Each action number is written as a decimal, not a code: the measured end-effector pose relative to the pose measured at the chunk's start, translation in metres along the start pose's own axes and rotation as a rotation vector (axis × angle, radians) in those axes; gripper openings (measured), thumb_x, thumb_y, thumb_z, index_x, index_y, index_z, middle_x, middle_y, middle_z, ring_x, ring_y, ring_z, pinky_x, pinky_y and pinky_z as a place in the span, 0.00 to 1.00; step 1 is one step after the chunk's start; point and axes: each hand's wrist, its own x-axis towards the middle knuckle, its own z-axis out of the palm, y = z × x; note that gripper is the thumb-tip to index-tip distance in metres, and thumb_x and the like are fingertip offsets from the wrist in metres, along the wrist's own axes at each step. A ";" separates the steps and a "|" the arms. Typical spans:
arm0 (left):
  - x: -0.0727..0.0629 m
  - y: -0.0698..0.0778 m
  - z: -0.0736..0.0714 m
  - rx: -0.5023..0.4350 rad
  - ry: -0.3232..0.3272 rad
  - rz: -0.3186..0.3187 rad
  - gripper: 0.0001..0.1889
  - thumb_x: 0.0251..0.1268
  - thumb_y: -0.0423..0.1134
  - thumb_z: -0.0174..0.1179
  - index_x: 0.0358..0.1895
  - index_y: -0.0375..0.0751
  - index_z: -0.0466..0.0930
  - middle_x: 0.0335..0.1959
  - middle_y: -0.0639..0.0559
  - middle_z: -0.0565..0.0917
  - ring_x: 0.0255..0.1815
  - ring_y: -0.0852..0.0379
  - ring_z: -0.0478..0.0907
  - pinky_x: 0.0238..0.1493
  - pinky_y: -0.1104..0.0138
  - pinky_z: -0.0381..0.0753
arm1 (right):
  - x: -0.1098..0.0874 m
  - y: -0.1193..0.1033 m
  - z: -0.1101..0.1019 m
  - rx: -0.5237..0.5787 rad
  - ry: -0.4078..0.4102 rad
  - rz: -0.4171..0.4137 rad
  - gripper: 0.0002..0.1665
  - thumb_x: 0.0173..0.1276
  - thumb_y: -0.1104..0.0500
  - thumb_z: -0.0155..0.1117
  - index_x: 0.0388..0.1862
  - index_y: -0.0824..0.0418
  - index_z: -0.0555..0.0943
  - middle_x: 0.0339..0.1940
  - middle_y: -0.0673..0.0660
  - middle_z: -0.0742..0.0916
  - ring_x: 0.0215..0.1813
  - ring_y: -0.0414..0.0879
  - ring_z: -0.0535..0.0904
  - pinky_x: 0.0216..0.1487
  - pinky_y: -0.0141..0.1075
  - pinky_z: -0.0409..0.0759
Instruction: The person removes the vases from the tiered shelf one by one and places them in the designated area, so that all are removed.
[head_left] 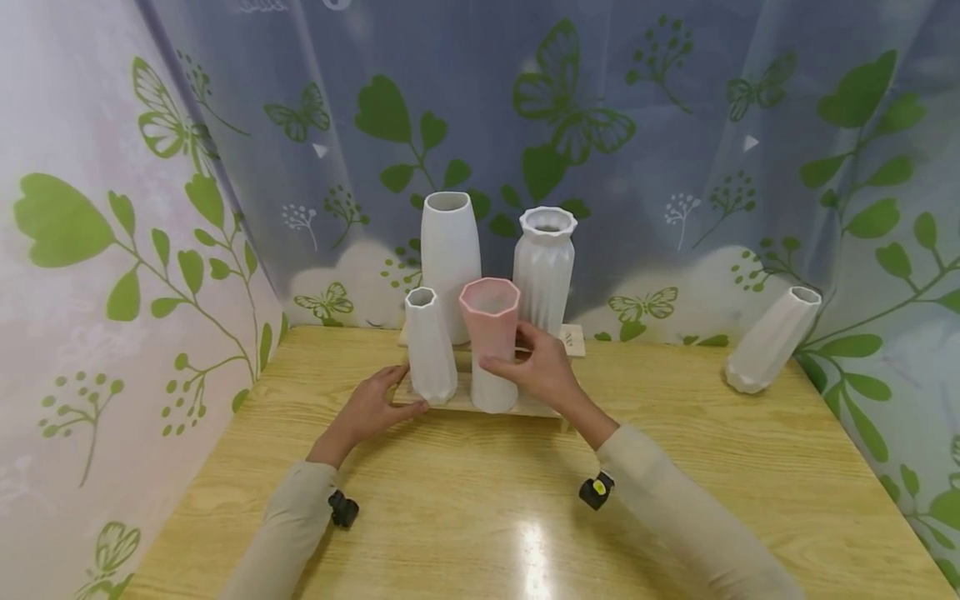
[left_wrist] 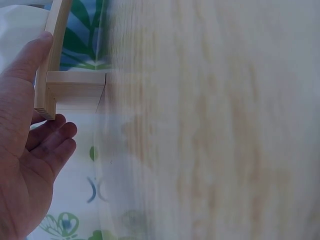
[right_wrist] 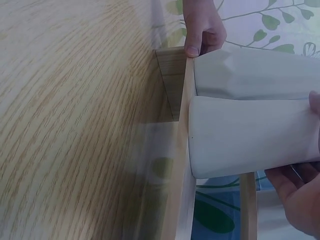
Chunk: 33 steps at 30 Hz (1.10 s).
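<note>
A pink-and-white vase [head_left: 491, 325] with a faceted rim stands on the front step of a low wooden stand [head_left: 536, 407]. My right hand [head_left: 546, 367] grips it from the right, thumb across its front. In the right wrist view, the vase's base [right_wrist: 240, 140] meets the board. My left hand [head_left: 375, 408] holds the stand's left end; in the left wrist view its thumb [left_wrist: 32, 57] lies along the board's edge, with the fingers at the other side. Beside the pink-and-white vase, a slim white vase [head_left: 431, 350] stands upright on the same step.
Behind, a tall smooth white vase [head_left: 450, 250] and a ribbed white vase [head_left: 543, 275] with a scalloped rim stand on the back step. Another white vase [head_left: 772, 342] stands far right on the wooden table [head_left: 450, 517]. Patterned curtains [head_left: 480, 108] border the back and sides.
</note>
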 end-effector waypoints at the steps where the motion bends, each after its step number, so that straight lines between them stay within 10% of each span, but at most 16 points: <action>1: 0.000 0.000 0.000 -0.001 -0.001 0.002 0.50 0.64 0.64 0.67 0.79 0.36 0.60 0.73 0.32 0.70 0.69 0.31 0.72 0.62 0.38 0.76 | 0.000 0.000 0.000 -0.001 0.000 0.002 0.37 0.58 0.50 0.83 0.64 0.59 0.79 0.58 0.58 0.86 0.59 0.53 0.84 0.59 0.48 0.84; 33: 0.000 0.004 -0.002 0.003 -0.018 0.002 0.49 0.64 0.63 0.68 0.78 0.34 0.61 0.73 0.32 0.70 0.68 0.32 0.73 0.62 0.40 0.77 | -0.035 -0.017 -0.029 -0.032 0.113 -0.053 0.34 0.55 0.51 0.84 0.60 0.58 0.84 0.52 0.57 0.89 0.54 0.50 0.87 0.51 0.42 0.87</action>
